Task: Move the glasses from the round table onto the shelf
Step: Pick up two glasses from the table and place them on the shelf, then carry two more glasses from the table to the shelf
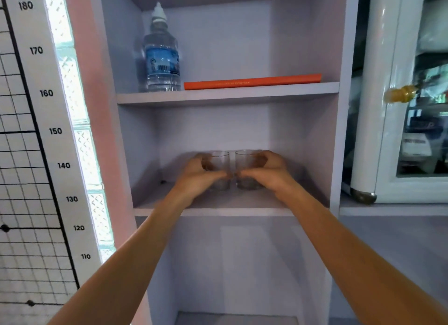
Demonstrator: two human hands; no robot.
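Observation:
Two clear tumbler glasses stand side by side, upright, on the middle board of a pale lilac shelf unit (218, 212). My left hand (197, 177) wraps around the left glass (221, 160), thumb in front and fingers behind it. Around the right glass (244, 158) my right hand (268, 173) is closed the same way. The two thumbs nearly touch between the glasses. Both glass bases appear to rest on the board. The round table is out of view.
On the board above stand a clear water bottle (162, 55) at the left and a flat orange book (252, 82) to its right. A height chart (46, 131) hangs on the wall at left. A white glass-door cabinet (397, 121) stands at right.

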